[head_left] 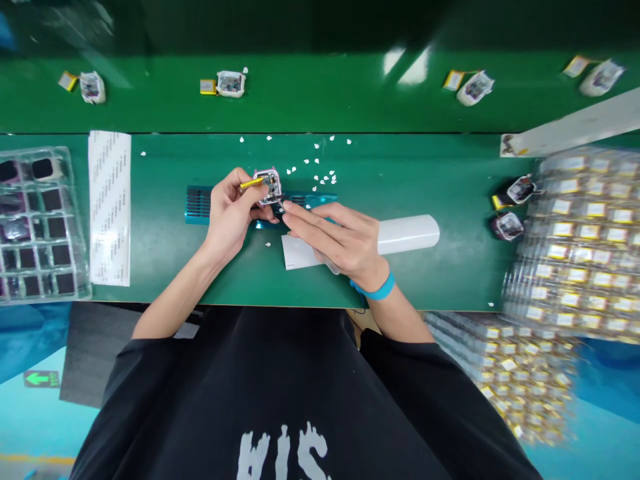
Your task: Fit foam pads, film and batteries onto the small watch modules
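A small open device with a circuit board shows between the fingers of my left hand, which is closed around it. A yellow battery sticks out at the device's left side. My right hand wears a blue wristband, and its fingertips meet at the device's lower right corner. A thin dark tip seems to lie there, too small to name. Beneath the hands lies a blue slotted strip. A white sheet passes under my right hand.
Small white pieces lie scattered beyond my hands. Devices with batteries sit along the back ledge. On the left are a printed white strip and a compartment tray. Stacked trays and two devices stand right, below a white bar.
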`<action>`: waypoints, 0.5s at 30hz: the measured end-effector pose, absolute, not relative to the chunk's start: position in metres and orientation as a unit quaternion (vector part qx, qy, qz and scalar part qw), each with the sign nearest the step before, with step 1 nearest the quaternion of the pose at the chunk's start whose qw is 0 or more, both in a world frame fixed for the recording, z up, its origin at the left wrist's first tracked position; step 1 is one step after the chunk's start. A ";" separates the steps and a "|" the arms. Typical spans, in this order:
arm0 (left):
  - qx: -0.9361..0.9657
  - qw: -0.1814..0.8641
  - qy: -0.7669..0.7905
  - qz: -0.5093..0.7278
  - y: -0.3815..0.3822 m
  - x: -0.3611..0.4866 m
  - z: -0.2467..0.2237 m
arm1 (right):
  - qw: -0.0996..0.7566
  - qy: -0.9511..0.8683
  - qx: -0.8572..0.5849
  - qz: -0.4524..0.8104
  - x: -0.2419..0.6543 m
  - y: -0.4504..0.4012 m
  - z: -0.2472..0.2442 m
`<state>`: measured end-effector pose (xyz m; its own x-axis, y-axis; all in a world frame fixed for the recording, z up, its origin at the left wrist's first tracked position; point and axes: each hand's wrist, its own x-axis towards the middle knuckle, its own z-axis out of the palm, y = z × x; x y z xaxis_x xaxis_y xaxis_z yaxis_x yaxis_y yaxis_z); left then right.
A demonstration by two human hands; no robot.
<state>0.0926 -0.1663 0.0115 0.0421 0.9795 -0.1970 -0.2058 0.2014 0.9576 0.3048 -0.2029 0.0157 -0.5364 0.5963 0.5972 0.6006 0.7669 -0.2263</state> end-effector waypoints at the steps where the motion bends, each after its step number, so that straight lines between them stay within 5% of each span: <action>1: 0.399 0.603 0.484 0.493 -0.167 0.093 0.010 | 0.347 -0.877 -0.333 -0.005 0.305 -0.203 0.015; 15: 0.425 0.551 0.498 0.517 -0.174 0.095 0.000 | 0.365 -0.870 -0.329 0.048 0.301 -0.203 0.014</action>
<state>0.0953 -0.1738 0.0001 -0.0309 0.9935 -0.1094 -0.1473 0.1037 0.9836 0.3006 -0.2030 0.0139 -0.5172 0.6079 0.6024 0.5380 0.7784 -0.3235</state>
